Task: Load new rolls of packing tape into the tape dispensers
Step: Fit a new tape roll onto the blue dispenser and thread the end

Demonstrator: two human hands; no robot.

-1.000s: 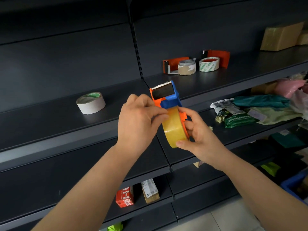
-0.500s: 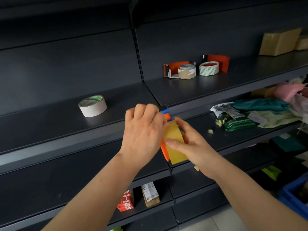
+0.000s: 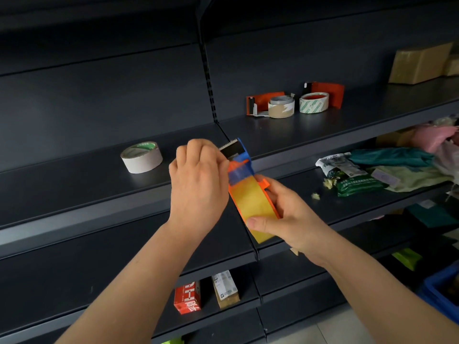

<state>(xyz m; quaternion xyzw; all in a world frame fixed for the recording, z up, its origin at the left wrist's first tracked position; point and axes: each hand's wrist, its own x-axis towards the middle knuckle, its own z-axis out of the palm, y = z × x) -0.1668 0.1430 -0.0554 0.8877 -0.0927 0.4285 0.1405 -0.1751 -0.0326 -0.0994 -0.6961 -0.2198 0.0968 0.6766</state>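
Currently, both hands work on one tape dispenser held in front of the dark shelving. The right hand supports the unit from below and behind: its thumb presses on the lower face of the yellow tape roll, and its fingers wrap the orange frame at the far side. The roll sits in the dispenser body, edge toward the camera, tilted with its top leaning left.

The left hand is curled at the upper part of the dispenser, with fingertips pinched together beside the blue guide, just below the serrated cutter blade (what they pinch is hidden behind the knuckles).

On the shelf to the left, well apart from the hands, a white tape roll lies flat. Farther back on the right section stand two orange dispensers, with a brown-and-grey tape roll and a green-printed tape roll just beside them. A cardboard box sits at the far right of that shelf.
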